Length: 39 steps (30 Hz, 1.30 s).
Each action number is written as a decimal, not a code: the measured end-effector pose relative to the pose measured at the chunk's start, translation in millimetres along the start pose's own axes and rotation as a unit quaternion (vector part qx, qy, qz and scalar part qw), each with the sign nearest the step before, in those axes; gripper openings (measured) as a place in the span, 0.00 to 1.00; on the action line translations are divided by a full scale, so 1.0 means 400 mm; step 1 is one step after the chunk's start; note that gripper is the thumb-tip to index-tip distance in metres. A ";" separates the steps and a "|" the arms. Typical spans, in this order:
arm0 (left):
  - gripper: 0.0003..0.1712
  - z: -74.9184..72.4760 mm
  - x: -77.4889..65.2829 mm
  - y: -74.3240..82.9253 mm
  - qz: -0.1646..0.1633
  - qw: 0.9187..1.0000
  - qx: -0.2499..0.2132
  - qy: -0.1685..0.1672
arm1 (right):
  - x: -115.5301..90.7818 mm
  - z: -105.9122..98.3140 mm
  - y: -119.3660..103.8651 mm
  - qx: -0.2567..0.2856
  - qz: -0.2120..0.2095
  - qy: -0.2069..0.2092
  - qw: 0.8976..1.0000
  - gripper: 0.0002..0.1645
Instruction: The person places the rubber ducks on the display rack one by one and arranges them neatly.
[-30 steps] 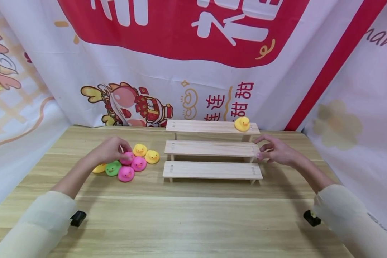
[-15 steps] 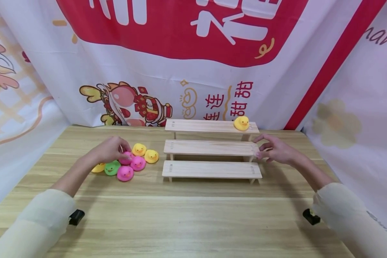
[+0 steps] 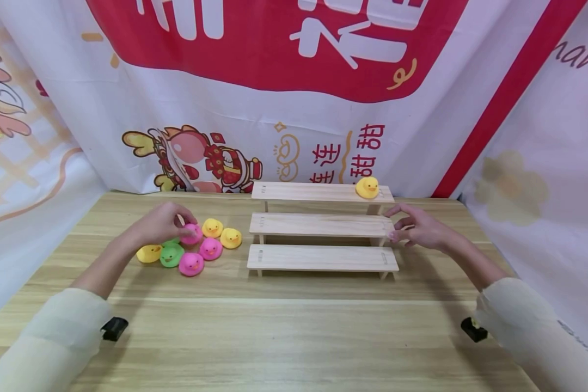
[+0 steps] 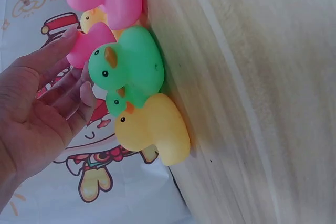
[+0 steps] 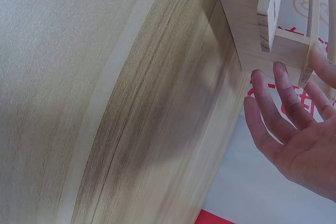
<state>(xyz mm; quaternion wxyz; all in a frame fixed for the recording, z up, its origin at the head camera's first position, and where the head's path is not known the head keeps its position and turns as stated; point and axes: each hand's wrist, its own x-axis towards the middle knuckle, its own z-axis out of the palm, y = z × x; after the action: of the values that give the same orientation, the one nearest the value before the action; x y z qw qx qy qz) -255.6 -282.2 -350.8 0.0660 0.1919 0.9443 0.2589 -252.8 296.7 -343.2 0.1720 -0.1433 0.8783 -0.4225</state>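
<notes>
My left hand [image 3: 165, 223] pinches a pink rubber duck [image 3: 191, 234] between thumb and fingers at the back of a duck cluster. In the left wrist view, this pink duck [image 4: 93, 44] is partly behind a green duck [image 4: 128, 59]. Around it sit more pink ducks [image 3: 210, 249], yellow ducks [image 3: 232, 238] and green ducks [image 3: 171, 254]. My right hand [image 3: 421, 230] holds the right end of the middle step of a three-step wooden stand [image 3: 318, 224], thumb at its front corner and index finger at the back. Its other fingers [image 5: 265, 98] stay loosely extended.
A yellow duck [image 3: 367, 188] sits near the right end of the top step. The wood-grain table [image 3: 294, 332] extends in front of the stand. Behind stands a printed white and red curtain [image 3: 274, 98].
My left hand has shifted slightly back and left, and the pinched pink duck has moved slightly backward. More of the green and yellow ducks shows. My right hand stays in place.
</notes>
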 end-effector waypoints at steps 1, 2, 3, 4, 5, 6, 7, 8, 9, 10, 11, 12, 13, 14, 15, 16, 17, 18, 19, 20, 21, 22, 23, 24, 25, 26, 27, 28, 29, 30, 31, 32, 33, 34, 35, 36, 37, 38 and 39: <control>0.10 -0.001 -0.001 0.003 -0.003 1.000 -0.001 0.003 | 0.001 0.000 0.000 0.001 0.002 0.000 1.000 0.34; 0.11 -0.003 -0.001 0.004 -0.005 1.000 -0.003 0.004 | 0.001 -0.001 0.000 0.000 0.002 0.000 1.000 0.34; 0.11 -0.004 -0.002 0.006 -0.006 1.000 -0.006 0.005 | 0.001 -0.001 0.000 -0.001 0.003 -0.001 1.000 0.34; 0.11 -0.005 -0.003 0.008 -0.006 1.000 -0.010 0.006 | 0.001 -0.001 -0.001 -0.002 0.005 -0.001 1.000 0.34; 0.11 -0.006 -0.003 0.010 -0.007 1.000 -0.014 0.008 | 0.002 -0.001 -0.001 -0.003 0.006 -0.001 1.000 0.34; 0.11 -0.007 -0.003 0.011 -0.007 1.000 -0.019 0.009 | 0.002 -0.001 -0.002 -0.004 0.007 -0.001 1.000 0.34; 0.11 -0.008 -0.004 0.013 -0.007 1.000 -0.022 0.010 | 0.002 -0.001 -0.002 -0.004 0.007 -0.002 1.000 0.34; 0.11 -0.009 -0.004 0.013 -0.005 1.000 -0.024 0.012 | 0.002 -0.002 -0.002 -0.004 0.007 -0.002 1.000 0.34; 0.11 -0.010 -0.004 0.014 -0.004 1.000 -0.024 0.014 | 0.002 -0.002 -0.002 -0.003 0.007 -0.003 1.000 0.34; 0.11 -0.011 -0.004 0.015 -0.004 1.000 -0.024 0.015 | 0.002 -0.002 -0.002 -0.003 0.006 -0.003 1.000 0.34; 0.11 -0.012 -0.004 0.016 -0.001 1.000 -0.023 0.018 | 0.002 -0.002 -0.002 -0.002 0.004 -0.004 1.000 0.34; 0.11 -0.013 -0.004 0.017 0.002 1.000 -0.021 0.020 | 0.002 -0.003 -0.002 -0.001 0.002 -0.005 1.000 0.34; 0.10 -0.014 -0.004 0.018 0.005 1.000 -0.020 0.023 | 0.001 -0.003 -0.001 -0.001 0.002 -0.005 1.000 0.34; 0.09 -0.015 -0.003 0.017 0.009 0.999 -0.019 0.025 | 0.002 -0.003 0.000 0.000 0.001 -0.006 1.000 0.34; 0.09 -0.015 -0.003 0.018 0.012 0.999 -0.020 0.028 | 0.002 -0.004 0.000 0.000 0.001 -0.006 1.000 0.34; 0.09 -0.015 -0.003 0.018 0.016 0.999 -0.021 0.032 | 0.002 -0.004 0.000 0.000 0.001 -0.006 1.000 0.34; 0.08 -0.016 -0.002 0.017 0.022 0.999 -0.022 0.036 | 0.002 -0.004 0.001 0.000 0.001 -0.007 1.000 0.34; 0.08 -0.016 -0.002 0.017 0.024 0.999 -0.023 0.039 | 0.003 -0.004 0.001 0.000 0.002 -0.007 1.000 0.34; 0.08 -0.016 -0.001 0.018 0.026 0.998 -0.024 0.042 | 0.003 -0.004 0.001 0.001 0.002 -0.007 1.000 0.34; 0.08 -0.016 -0.001 0.018 0.028 0.998 -0.026 0.044 | 0.003 -0.004 0.001 0.001 0.002 -0.007 1.000 0.34; 0.08 -0.016 -0.001 0.020 0.030 0.998 -0.027 0.046 | 0.004 -0.004 0.001 0.002 0.002 -0.007 1.000 0.34; 0.09 -0.016 -0.001 0.021 0.031 0.998 -0.029 0.047 | 0.004 -0.004 0.001 0.002 0.002 -0.007 1.000 0.34; 0.09 -0.016 -0.001 0.023 0.031 0.998 -0.031 0.048 | 0.004 -0.004 0.001 0.002 0.002 -0.007 1.000 0.34; 0.09 -0.016 -0.002 0.025 0.029 0.998 -0.034 0.049 | 0.004 -0.004 0.001 0.003 0.001 -0.008 1.000 0.34; 0.09 -0.016 -0.002 0.027 0.028 0.998 -0.036 0.049 | 0.004 -0.004 0.001 0.004 0.001 -0.008 1.000 0.34; 0.10 -0.017 -0.002 0.029 0.026 0.998 -0.039 0.050 | 0.004 -0.003 0.001 0.004 0.001 -0.007 1.000 0.34; 0.10 -0.017 -0.003 0.031 0.024 0.998 -0.040 0.050 | 0.004 -0.003 0.001 0.005 0.002 -0.007 1.000 0.34; 0.10 -0.018 -0.003 0.033 0.021 0.998 -0.041 0.052 | 0.004 -0.003 0.001 0.006 0.001 -0.006 1.000 0.34; 0.10 -0.018 -0.002 0.035 0.020 0.998 -0.040 0.054 | 0.004 -0.002 0.000 0.006 0.001 -0.006 1.000 0.34; 0.10 -0.019 -0.001 0.037 0.021 0.998 -0.038 0.055 | 0.004 -0.002 0.000 0.006 0.001 -0.006 1.000 0.34; 0.10 -0.019 0.000 0.039 0.021 0.998 -0.035 0.057 | 0.004 -0.002 0.000 0.005 0.000 -0.005 1.000 0.34; 0.10 -0.019 0.001 0.041 0.022 0.998 -0.032 0.059 | 0.004 -0.003 0.000 0.004 0.001 -0.004 1.000 0.33; 0.10 -0.020 0.003 0.043 0.023 0.997 -0.030 0.061 | 0.004 -0.003 0.000 0.002 0.001 -0.004 1.000 0.33; 0.11 -0.020 0.004 0.045 0.023 0.997 -0.028 0.064 | 0.003 -0.004 0.000 0.001 0.001 -0.004 1.000 0.33; 0.11 -0.020 0.005 0.047 0.022 0.997 -0.026 0.066 | 0.003 -0.004 0.000 -0.001 0.002 -0.004 1.000 0.33; 0.12 -0.020 0.006 0.049 0.020 0.997 -0.027 0.068 | 0.002 -0.004 0.000 -0.002 0.003 -0.004 1.000 0.33; 0.12 -0.020 0.007 0.050 0.017 0.997 -0.028 0.070 | 0.002 -0.004 -0.001 -0.003 0.004 -0.004 1.000 0.33; 0.13 -0.019 0.007 0.051 0.017 0.997 -0.030 0.071 | 0.002 -0.004 -0.001 -0.003 0.005 -0.005 1.000 0.33; 0.14 -0.019 0.008 0.052 0.017 0.997 -0.032 0.072 | 0.002 -0.004 -0.001 -0.004 0.005 -0.005 1.000 0.33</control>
<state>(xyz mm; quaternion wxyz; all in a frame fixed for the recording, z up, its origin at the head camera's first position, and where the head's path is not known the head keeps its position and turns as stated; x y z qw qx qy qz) -253.3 -268.1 -333.7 -0.0002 0.1869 0.9345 0.3028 -254.1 297.2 -342.1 0.1781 -0.1413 0.8797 -0.4176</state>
